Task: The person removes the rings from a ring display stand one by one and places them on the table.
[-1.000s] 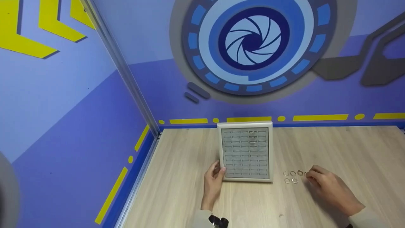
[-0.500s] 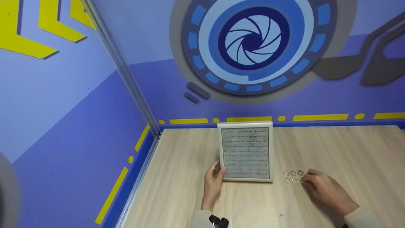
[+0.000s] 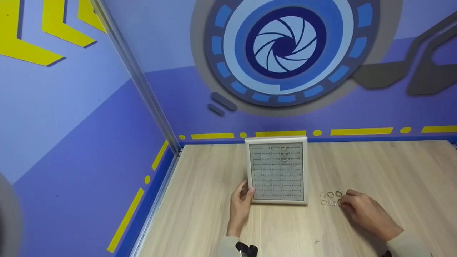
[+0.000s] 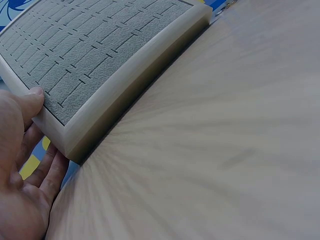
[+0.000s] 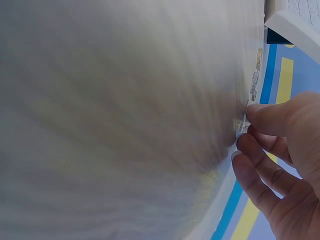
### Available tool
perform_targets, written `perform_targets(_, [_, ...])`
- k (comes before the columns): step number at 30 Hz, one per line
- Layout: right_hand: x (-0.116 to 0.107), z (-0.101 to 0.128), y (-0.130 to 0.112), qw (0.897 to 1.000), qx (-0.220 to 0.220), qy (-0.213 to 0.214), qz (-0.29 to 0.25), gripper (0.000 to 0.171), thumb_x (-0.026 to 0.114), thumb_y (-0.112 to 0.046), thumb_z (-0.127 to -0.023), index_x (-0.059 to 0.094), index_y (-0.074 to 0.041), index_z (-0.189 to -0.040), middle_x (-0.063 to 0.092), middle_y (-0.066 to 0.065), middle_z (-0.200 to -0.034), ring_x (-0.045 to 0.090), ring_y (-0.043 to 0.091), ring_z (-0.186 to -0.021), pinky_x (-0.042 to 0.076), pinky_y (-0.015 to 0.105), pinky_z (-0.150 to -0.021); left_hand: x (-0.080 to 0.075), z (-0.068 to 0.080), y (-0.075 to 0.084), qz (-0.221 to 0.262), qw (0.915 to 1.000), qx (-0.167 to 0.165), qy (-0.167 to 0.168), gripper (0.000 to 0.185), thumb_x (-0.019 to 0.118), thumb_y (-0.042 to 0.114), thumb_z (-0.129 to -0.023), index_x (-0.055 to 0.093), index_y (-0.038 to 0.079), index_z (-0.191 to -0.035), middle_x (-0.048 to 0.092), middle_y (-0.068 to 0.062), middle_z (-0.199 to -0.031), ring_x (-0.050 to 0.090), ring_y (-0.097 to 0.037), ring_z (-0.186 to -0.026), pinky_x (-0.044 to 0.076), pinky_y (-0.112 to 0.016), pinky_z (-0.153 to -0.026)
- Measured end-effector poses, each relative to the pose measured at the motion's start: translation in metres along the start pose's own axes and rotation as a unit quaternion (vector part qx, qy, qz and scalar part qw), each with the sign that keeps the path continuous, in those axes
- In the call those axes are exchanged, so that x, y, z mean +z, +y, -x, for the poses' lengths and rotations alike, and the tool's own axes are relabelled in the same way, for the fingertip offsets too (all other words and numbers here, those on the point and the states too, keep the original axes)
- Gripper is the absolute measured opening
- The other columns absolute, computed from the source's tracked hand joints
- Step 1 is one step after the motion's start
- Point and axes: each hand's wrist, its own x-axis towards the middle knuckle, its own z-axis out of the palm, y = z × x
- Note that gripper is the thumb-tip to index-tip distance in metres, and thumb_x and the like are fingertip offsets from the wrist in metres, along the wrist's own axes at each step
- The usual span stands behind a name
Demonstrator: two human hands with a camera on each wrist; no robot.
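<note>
Right-hand fingers (image 3: 350,200) pinch a ring (image 3: 339,202), partly hiding it.

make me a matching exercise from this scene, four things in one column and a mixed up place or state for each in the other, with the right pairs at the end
1. bare left hand
2. bare right hand
3. white-framed rectangular board
4. loose thin metal rings

A. grey face lined with short slots
B. in two short rows on the pale wooden table
C. gripping the board's side edge, low down
D. at one end of the lower row

Pairs: 1-C, 2-D, 3-A, 4-B
</note>
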Motion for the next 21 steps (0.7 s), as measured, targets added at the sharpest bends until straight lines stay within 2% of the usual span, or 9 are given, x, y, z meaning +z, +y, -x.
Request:
perform_targets(7, [-0.003,-0.003,-0.002,1.0,0.009,-0.011,-0.001,0.027,0.086,0.008,-0.081,0.076,-0.018,-0.086,0.064,-0.012,-0.084,0.064,0.005,-0.075,0.057,0.031,-0.063,0.0,-0.002,-0.001,-0.006,1.0,0.003,0.0,0.052,0.069,0.026,-0.107,0.056,0.007,-0.153,0.069,-0.011,-0.137,0.066,-0.023,-0.126,0.055,-0.027,-0.105])
perform_targets(16, [-0.015,-0.017,-0.008,0.999,-0.007,0.032,-0.022,0.027,0.091,0.005,-0.076,0.077,-0.016,-0.087,0.064,-0.013,-0.086,0.056,-0.003,-0.073,0.054,0.026,-0.059,0.0,-0.002,0.0,-0.009,1.0,-0.002,0.0,0.055,0.069,0.026,-0.107,0.054,0.004,-0.154,0.068,-0.011,-0.138,0.065,-0.022,-0.127,0.054,-0.026,-0.106])
perform_targets(21, [-0.019,-0.025,-0.014,0.998,-0.013,0.053,-0.036,0.028,0.088,0.008,-0.076,0.076,-0.015,-0.087,0.064,-0.011,-0.084,0.061,0.001,-0.073,0.056,0.026,-0.06,0.0,-0.002,0.0,-0.008,1.0,-0.003,0.002,0.053,0.069,0.025,-0.106,0.055,0.004,-0.153,0.069,-0.011,-0.137,0.066,-0.022,-0.126,0.054,-0.026,-0.106])
